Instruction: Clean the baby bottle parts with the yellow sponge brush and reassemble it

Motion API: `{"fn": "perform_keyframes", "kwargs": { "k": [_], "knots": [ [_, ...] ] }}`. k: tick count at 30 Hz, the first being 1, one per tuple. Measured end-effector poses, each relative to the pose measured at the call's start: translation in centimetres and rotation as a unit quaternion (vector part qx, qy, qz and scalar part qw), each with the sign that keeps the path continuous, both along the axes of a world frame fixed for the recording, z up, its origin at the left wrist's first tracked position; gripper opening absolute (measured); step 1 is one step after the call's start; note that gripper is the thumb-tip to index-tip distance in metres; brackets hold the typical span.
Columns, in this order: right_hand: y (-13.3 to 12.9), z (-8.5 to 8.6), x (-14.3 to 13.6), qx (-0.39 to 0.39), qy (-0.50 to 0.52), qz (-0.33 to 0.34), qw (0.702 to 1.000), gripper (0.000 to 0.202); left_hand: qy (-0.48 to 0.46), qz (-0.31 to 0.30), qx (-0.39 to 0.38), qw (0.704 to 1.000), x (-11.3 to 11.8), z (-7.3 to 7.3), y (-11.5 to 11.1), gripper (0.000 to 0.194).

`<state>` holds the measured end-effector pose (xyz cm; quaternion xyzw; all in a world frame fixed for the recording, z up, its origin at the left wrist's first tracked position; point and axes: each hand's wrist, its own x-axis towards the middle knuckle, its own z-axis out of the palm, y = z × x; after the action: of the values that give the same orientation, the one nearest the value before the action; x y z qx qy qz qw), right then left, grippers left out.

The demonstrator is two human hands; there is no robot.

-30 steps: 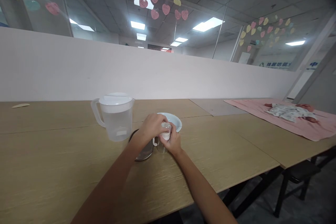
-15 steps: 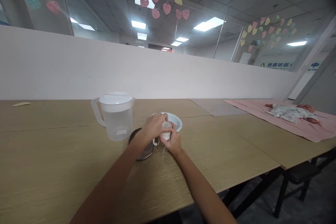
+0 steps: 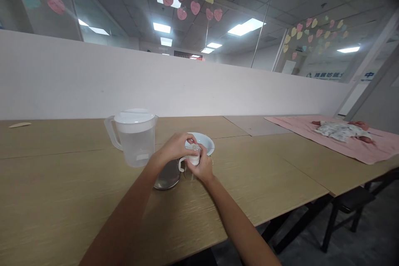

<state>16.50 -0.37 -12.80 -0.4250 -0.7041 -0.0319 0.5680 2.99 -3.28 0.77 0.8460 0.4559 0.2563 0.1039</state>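
Between my two hands is a baby bottle (image 3: 193, 159) with a white collar, a clear nipple on top, a pale curved side handle and a see-through body. My left hand (image 3: 177, 148) is closed, its fingers round the collar from the left and top. From the right, my right hand (image 3: 202, 167) wraps the bottle just below the collar. A round metal tray or lid (image 3: 168, 176) lies on the table, partly under my left wrist. Behind my hands stands a white bowl (image 3: 205, 142), partly hidden by them.
A clear plastic pitcher (image 3: 137, 141) with a white lid stands to the left. At the right, a baby doll (image 3: 339, 131) in patterned clothes lies on a pink cloth (image 3: 358, 151). A low white wall (image 3: 156, 87) runs along the table's back, and a dark stool (image 3: 350, 203) stands beyond its right edge.
My left hand has tilted over the collar and its wrist has lifted a little; the bottle's handle shows more on the left. The whole view has shifted slightly.
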Motion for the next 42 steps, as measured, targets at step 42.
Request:
{"fn": "perform_keyframes", "kwargs": {
  "k": [42],
  "knots": [
    [0.3, -0.2, 0.2, -0.027, -0.005, 0.014, 1.0, 0.066, 0.138, 0.043, -0.014, 0.989, 0.4, 0.9, -1.6, 0.029]
  ]
}}
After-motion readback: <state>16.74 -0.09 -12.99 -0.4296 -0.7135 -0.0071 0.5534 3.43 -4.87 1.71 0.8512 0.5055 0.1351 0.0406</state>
